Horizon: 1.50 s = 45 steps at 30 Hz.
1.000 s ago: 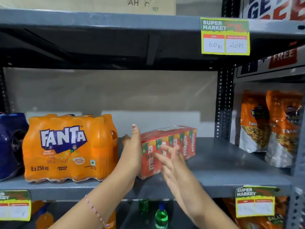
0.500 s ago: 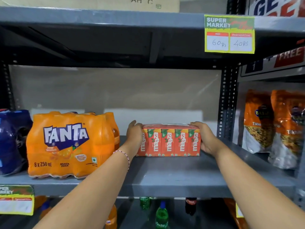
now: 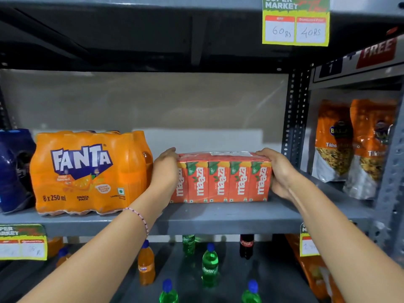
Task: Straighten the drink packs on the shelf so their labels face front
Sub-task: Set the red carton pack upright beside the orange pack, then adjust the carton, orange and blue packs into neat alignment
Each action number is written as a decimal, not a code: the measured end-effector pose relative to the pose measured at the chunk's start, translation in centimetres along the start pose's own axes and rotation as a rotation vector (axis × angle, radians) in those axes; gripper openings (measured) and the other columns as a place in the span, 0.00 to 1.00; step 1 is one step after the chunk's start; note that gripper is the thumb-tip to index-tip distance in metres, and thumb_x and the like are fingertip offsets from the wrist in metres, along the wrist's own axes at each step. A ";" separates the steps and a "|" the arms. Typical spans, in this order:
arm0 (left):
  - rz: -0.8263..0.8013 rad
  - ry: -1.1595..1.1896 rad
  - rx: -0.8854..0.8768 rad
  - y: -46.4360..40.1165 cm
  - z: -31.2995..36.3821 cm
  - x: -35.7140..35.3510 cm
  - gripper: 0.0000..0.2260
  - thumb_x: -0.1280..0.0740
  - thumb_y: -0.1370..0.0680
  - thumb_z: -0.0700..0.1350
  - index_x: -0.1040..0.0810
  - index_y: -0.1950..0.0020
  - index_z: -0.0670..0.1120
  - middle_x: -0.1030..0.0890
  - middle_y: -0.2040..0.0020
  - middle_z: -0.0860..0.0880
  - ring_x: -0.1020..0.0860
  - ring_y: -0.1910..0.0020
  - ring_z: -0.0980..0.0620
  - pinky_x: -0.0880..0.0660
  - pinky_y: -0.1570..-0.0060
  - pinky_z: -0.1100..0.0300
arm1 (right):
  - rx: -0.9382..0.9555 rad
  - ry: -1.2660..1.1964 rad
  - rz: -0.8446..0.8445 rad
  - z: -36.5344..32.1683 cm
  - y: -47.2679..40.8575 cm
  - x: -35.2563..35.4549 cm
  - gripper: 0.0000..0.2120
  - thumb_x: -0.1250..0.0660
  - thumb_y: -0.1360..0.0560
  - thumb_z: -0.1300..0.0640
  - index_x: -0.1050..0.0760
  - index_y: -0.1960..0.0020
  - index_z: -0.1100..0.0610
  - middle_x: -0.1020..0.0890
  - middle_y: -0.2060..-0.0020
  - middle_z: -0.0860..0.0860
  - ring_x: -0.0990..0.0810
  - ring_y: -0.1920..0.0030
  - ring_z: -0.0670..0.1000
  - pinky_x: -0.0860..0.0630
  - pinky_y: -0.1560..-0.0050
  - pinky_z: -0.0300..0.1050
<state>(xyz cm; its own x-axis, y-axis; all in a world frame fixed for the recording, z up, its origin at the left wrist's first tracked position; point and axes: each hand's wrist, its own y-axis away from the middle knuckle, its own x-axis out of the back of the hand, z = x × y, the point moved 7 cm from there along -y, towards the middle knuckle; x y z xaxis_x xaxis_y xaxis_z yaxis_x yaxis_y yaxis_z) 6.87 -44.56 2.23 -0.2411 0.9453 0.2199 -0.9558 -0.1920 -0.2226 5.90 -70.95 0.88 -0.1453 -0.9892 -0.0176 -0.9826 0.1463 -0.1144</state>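
The Maaza pack [image 3: 223, 178] stands on the grey shelf [image 3: 218, 217], right of centre, set back from the front edge. It is a shrink-wrapped block of red-orange juice cartons, five showing across the front in a row. Each carton face carries the white "maaza" name printed vertically, a green and orange corner panel at the top with a small "10" mark, and a small symbol at its base. The front face is square to the viewer and the pack sits flat and upright. A white sticker lies on the clear wrap on top; its print is unreadable.

The left hand [image 3: 165, 171] is closed around the pack's left end, fingers curled over the top corner, covering part of the first carton. The right hand [image 3: 278, 171] grips the right end likewise, thumb on top, palm against the side. A thin beaded bracelet [image 3: 140, 217] circles the left wrist.

The Fanta pack [image 3: 87, 173], orange, wrapped and marked "8 x 250 ml", stands just beside the left hand, label forward. A dark blue pack [image 3: 13, 169] adjoins it at the left margin. A yellow price tag [image 3: 295, 21] hangs from the shelf above, reading 60 Rs and 40 Rs. Orange snack pouches [image 3: 354, 147] occupy the neighbouring bay. Loose bottles [image 3: 209, 265] stand on the lower shelf.
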 end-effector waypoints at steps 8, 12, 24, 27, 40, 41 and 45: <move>0.032 0.364 0.065 3.6 -1.8 0.6 0.17 0.43 0.17 0.57 0.19 0.43 0.48 0.14 0.57 0.47 0.15 0.57 0.49 0.26 0.64 0.59 | 0.060 -0.086 0.011 -0.2 3.2 0.3 0.17 0.43 0.20 0.49 0.27 0.63 0.57 0.21 0.70 0.54 0.21 0.69 0.53 0.25 0.60 0.47; 0.042 0.434 0.118 4.6 -2.4 0.3 0.20 0.42 0.19 0.60 0.19 0.51 0.48 0.14 0.61 0.49 0.15 0.62 0.51 0.26 0.65 0.59 | 0.102 -0.149 0.065 0.1 4.4 0.1 0.20 0.40 0.22 0.42 0.21 0.58 0.56 0.16 0.69 0.55 0.16 0.68 0.54 0.20 0.64 0.47; -0.112 0.433 0.108 5.9 -1.1 -5.6 0.25 0.41 0.21 0.62 0.19 0.42 0.43 0.12 0.57 0.44 0.13 0.61 0.48 0.19 0.60 0.55 | 0.265 -0.094 0.382 -0.2 5.6 6.2 0.14 0.34 0.27 0.42 0.21 0.61 0.53 0.17 0.69 0.53 0.16 0.63 0.56 0.20 0.54 0.58; -0.148 0.449 0.097 6.5 -0.5 -7.6 0.25 0.40 0.22 0.62 0.20 0.42 0.43 0.11 0.56 0.43 0.12 0.59 0.45 0.17 0.59 0.54 | 0.292 -0.080 0.467 0.0 5.8 8.3 0.16 0.36 0.27 0.40 0.24 0.69 0.48 0.17 0.69 0.53 0.16 0.62 0.57 0.20 0.49 0.62; -0.167 0.524 0.072 6.6 0.3 -10.8 0.25 0.37 0.27 0.63 0.21 0.45 0.43 0.12 0.59 0.43 0.12 0.60 0.43 0.17 0.51 0.40 | 0.320 -0.016 0.686 0.5 6.3 11.2 0.25 0.42 0.30 0.33 0.25 0.60 0.56 0.17 0.64 0.57 0.14 0.56 0.61 0.21 0.47 0.60; -0.167 0.530 0.070 6.6 0.3 -10.7 0.25 0.37 0.27 0.64 0.21 0.46 0.44 0.12 0.60 0.43 0.12 0.60 0.43 0.17 0.51 0.39 | 0.319 -0.017 0.695 0.6 6.3 11.2 0.25 0.42 0.31 0.33 0.26 0.59 0.56 0.18 0.63 0.58 0.15 0.58 0.61 0.21 0.48 0.59; -0.236 0.526 0.082 6.6 0.3 -10.3 0.23 0.37 0.23 0.62 0.22 0.41 0.44 0.12 0.55 0.43 0.12 0.59 0.45 0.16 0.53 0.45 | 0.341 -0.008 0.738 0.7 6.4 11.1 0.25 0.42 0.28 0.34 0.27 0.57 0.56 0.19 0.62 0.57 0.19 0.61 0.55 0.24 0.56 0.50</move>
<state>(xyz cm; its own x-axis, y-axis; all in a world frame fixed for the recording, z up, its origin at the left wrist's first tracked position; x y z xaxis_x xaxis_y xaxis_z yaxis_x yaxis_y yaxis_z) 2.97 -55.66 -1.23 0.0758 0.9648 -0.2519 -0.9885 0.0395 -0.1461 -1.97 -80.95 -0.72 -0.7398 -0.6379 -0.2140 -0.5446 0.7545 -0.3663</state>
